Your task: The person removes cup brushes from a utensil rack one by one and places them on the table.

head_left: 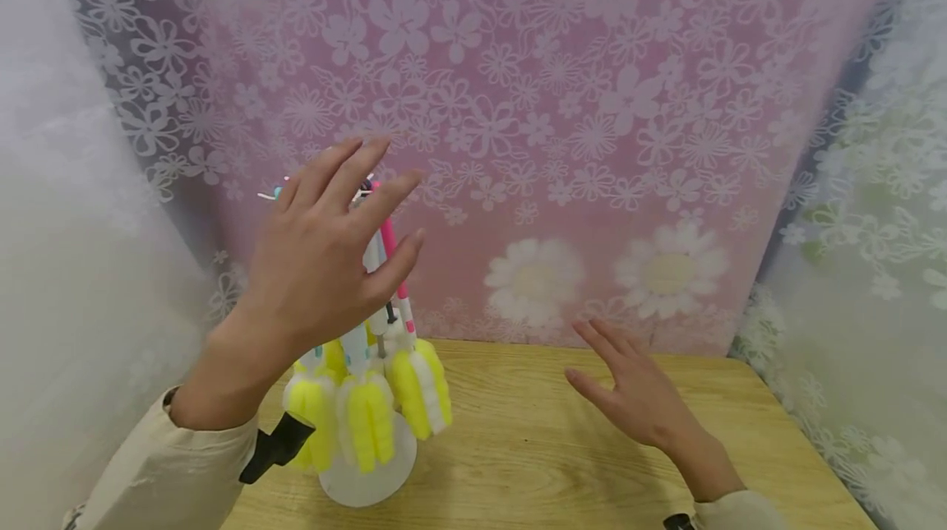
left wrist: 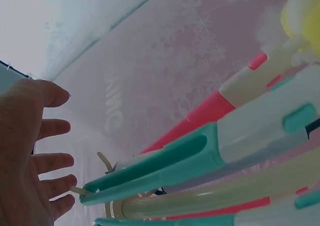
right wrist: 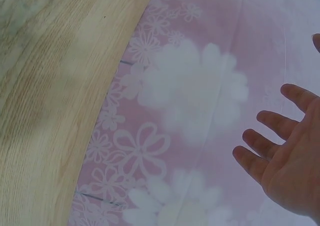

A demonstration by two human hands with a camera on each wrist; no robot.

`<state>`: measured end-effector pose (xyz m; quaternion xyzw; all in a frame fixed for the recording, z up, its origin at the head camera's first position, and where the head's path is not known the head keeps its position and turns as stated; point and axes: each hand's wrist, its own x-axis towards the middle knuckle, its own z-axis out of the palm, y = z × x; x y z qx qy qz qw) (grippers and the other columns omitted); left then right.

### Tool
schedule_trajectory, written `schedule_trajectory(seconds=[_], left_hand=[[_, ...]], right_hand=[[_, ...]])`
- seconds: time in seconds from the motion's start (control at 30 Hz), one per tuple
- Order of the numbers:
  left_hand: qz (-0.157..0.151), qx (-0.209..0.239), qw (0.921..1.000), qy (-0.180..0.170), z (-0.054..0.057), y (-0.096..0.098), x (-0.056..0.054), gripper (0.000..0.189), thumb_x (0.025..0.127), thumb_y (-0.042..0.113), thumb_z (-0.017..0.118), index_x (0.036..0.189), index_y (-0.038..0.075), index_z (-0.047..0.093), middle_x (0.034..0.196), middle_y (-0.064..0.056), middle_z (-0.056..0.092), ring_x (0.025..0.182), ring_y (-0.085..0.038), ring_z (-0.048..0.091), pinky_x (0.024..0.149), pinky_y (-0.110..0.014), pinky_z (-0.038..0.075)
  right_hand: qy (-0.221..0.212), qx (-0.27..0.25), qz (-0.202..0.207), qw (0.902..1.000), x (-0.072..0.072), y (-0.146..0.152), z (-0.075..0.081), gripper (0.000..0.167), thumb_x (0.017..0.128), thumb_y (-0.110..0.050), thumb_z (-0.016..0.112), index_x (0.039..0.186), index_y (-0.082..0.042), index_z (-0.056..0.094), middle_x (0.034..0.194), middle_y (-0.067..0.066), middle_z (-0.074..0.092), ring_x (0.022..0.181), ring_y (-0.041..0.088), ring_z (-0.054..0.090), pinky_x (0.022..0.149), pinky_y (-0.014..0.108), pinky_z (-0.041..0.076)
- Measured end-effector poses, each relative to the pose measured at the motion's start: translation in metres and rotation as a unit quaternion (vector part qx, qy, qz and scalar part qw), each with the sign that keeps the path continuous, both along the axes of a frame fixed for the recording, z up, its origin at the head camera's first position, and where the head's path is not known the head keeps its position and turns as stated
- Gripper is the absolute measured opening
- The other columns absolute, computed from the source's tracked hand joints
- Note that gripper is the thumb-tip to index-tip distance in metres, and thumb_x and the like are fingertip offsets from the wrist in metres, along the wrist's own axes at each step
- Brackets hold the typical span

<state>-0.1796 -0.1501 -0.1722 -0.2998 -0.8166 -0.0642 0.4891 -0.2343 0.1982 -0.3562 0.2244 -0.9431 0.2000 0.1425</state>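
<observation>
Several sponge bottle brushes with yellow and white heads [head_left: 422,390] hang upside down from a stand with a round white base [head_left: 370,485]. My left hand [head_left: 307,267] is raised at the top of the stand, fingers spread, overlapping the handles in the head view. In the left wrist view, its fingertips are close to the end of a teal handle [left wrist: 165,163] hung on a small hook [left wrist: 104,161]; a pink handle [left wrist: 205,115] is behind. On the other side, my right hand [head_left: 644,394] hovers over the table with its fingers extended, holding nothing.
The stand is on the left part of a wood-grain table [head_left: 533,456]. A pink flowered curtain [head_left: 459,103] hangs along the back edge, and pale translucent sheets [head_left: 880,333] close in both sides. A black strap piece [head_left: 277,448] sits on the left cuff.
</observation>
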Motion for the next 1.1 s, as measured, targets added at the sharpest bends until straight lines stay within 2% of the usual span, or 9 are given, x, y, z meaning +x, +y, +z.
schedule_trajectory(seconds=[0.17,0.33,0.47,0.6,0.7,0.8,0.9,0.97,1.1], left_hand=[[0.015,0.008,0.9998,-0.007,-0.005,-0.01,-0.003,0.045,0.085,0.032,0.061,0.125,0.011,0.061,0.142,-0.017,0.043,0.133,-0.035,0.033,0.103,-0.054,0.029],[0.046,0.007,0.9985,-0.028,-0.011,-0.021,-0.007,0.049,0.086,0.038,0.059,0.128,0.013,0.061,0.143,-0.022,0.04,0.135,-0.036,0.031,0.104,-0.055,0.027],[0.06,0.015,0.9969,-0.049,-0.014,-0.027,-0.009,0.046,0.086,0.039,0.06,0.125,0.014,0.063,0.146,-0.025,0.035,0.133,-0.04,0.033,0.104,-0.057,0.028],[0.081,0.037,0.9937,-0.068,-0.013,-0.03,-0.008,0.043,0.086,0.04,0.06,0.12,0.016,0.066,0.146,-0.026,0.033,0.131,-0.043,0.034,0.1,-0.061,0.032],[0.101,0.051,0.9898,-0.087,-0.009,-0.031,-0.006,0.042,0.086,0.042,0.06,0.117,0.016,0.068,0.142,-0.026,0.039,0.131,-0.043,0.035,0.1,-0.062,0.032],[0.119,0.048,0.9864,-0.102,-0.005,-0.031,-0.004,0.043,0.087,0.044,0.06,0.117,0.015,0.068,0.133,-0.024,0.05,0.126,-0.042,0.041,0.097,-0.062,0.034],[0.124,0.042,0.985,-0.113,-0.002,-0.032,-0.003,0.042,0.088,0.044,0.059,0.118,0.015,0.069,0.108,-0.019,0.063,0.113,-0.038,0.052,0.089,-0.058,0.042],[0.125,0.039,0.9846,-0.116,-0.001,-0.033,-0.003,0.042,0.09,0.045,0.058,0.117,0.016,0.069,0.091,-0.014,0.063,0.1,-0.034,0.057,0.08,-0.053,0.046],[0.128,0.037,0.984,-0.118,0.003,-0.035,-0.005,0.039,0.091,0.045,0.056,0.115,0.018,0.071,0.081,-0.008,0.061,0.083,-0.028,0.058,0.063,-0.046,0.048]], right_hand=[[-0.001,-0.001,0.006,1.0,-0.003,-0.003,-0.003,0.067,0.094,-0.052,0.048,0.152,-0.03,0.024,0.155,0.009,0.024,0.136,0.043,0.024,0.093,0.07,0.029],[-0.008,-0.001,0.003,1.0,-0.006,-0.004,-0.008,0.067,0.094,-0.055,0.046,0.152,-0.031,0.023,0.155,0.008,0.024,0.137,0.043,0.024,0.096,0.069,0.028],[-0.018,-0.003,-0.001,0.9998,-0.007,-0.005,-0.011,0.067,0.093,-0.057,0.046,0.152,-0.032,0.023,0.155,0.007,0.023,0.136,0.043,0.025,0.095,0.07,0.028],[-0.021,-0.007,0.0,0.9998,-0.007,-0.007,-0.013,0.068,0.093,-0.057,0.046,0.152,-0.032,0.023,0.155,0.007,0.023,0.136,0.042,0.026,0.094,0.07,0.029],[-0.02,-0.008,0.001,0.9998,-0.009,-0.008,-0.016,0.067,0.093,-0.057,0.046,0.152,-0.032,0.023,0.155,0.007,0.023,0.136,0.041,0.027,0.094,0.069,0.03],[-0.017,-0.01,0.0,0.9998,-0.009,-0.008,-0.017,0.067,0.093,-0.057,0.046,0.152,-0.032,0.024,0.155,0.006,0.024,0.136,0.041,0.027,0.094,0.069,0.031],[-0.013,-0.015,0.006,0.9998,-0.008,-0.01,-0.017,0.067,0.094,-0.055,0.047,0.152,-0.031,0.025,0.155,0.007,0.025,0.136,0.041,0.028,0.095,0.069,0.03],[-0.013,-0.018,0.01,0.9997,-0.008,-0.012,-0.017,0.067,0.094,-0.055,0.047,0.152,-0.03,0.025,0.155,0.006,0.025,0.136,0.041,0.028,0.095,0.069,0.03],[-0.01,-0.022,0.012,0.9996,-0.007,-0.017,-0.016,0.066,0.093,-0.055,0.047,0.151,-0.029,0.028,0.155,0.005,0.025,0.136,0.04,0.029,0.094,0.068,0.032]])
